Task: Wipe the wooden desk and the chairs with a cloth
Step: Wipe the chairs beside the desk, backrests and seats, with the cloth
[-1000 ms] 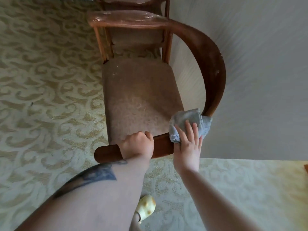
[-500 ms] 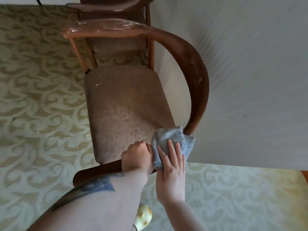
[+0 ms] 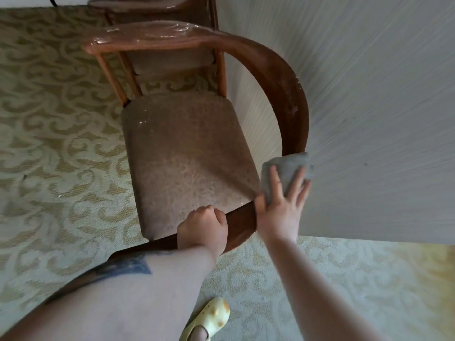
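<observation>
A wooden chair (image 3: 275, 70) with a curved brown rail and a worn beige padded seat (image 3: 187, 153) stands against the wall. My left hand (image 3: 204, 230) is closed around the near part of the rail. My right hand (image 3: 283, 205) presses a grey cloth (image 3: 285, 171) flat against the rail at its right bend, fingers spread over the cloth. The cloth's far edge touches the wall side of the rail.
A pale striped wall (image 3: 369, 119) runs along the chair's right side. Patterned beige carpet (image 3: 49, 143) covers the floor. A second chair (image 3: 152, 3) shows at the top edge. My foot in a pale yellow clog (image 3: 209, 318) is below the chair.
My right hand slid the cloth left to my left hand, then back right along the rail to the bend by the wall. My left hand kept its grip.
</observation>
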### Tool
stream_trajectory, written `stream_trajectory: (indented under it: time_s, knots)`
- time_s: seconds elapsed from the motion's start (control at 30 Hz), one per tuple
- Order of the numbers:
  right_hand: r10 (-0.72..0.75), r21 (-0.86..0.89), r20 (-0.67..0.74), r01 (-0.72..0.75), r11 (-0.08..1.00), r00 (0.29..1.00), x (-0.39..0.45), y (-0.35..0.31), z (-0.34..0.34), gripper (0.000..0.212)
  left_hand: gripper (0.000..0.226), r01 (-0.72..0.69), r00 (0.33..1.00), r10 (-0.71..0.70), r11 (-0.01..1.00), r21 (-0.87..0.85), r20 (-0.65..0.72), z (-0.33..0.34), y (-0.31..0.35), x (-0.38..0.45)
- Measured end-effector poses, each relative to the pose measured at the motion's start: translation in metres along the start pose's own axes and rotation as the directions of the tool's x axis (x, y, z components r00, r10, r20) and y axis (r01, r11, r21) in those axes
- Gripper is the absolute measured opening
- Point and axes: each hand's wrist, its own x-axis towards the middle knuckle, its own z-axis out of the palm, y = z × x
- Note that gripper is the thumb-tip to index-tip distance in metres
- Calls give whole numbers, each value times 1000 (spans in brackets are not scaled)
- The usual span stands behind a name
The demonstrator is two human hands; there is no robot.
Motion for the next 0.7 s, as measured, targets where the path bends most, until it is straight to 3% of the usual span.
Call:
stream_trajectory:
  time_s: [0.1, 0.2, 0.27, 0.37, 0.53, 0.7]
  knots:
    - [59, 112, 2, -59, 992, 998, -15, -14, 1, 62, 35, -2, 1000, 2, 1000, -10, -9, 2, -3, 0]
    - [-31, -41, 67, 34, 999, 997, -38, -26, 9, 59, 35, -1, 1000, 1, 1000, -28, -16, 2, -2, 1]
    - [-69, -128, 178, 93, 987, 982, -21, -19, 0, 58, 34, 10, 1000, -10, 999, -37, -22, 2, -2, 1]
    - [-114, -167, 208, 150, 974, 971, 31, -1, -26, 55, 34, 30, 1000, -30, 999, -11, -1, 2, -1, 2]
    - [7, -86, 99, 1, 996, 995, 35, -13, -18, 59, 35, 18, 1000, -18, 1000, 19, -3, 2, -1, 3]
    - [0, -129, 190, 25, 991, 982, 15, -15, -13, 62, 37, -4, 995, -5, 996, 85, 101, -3, 0, 3]
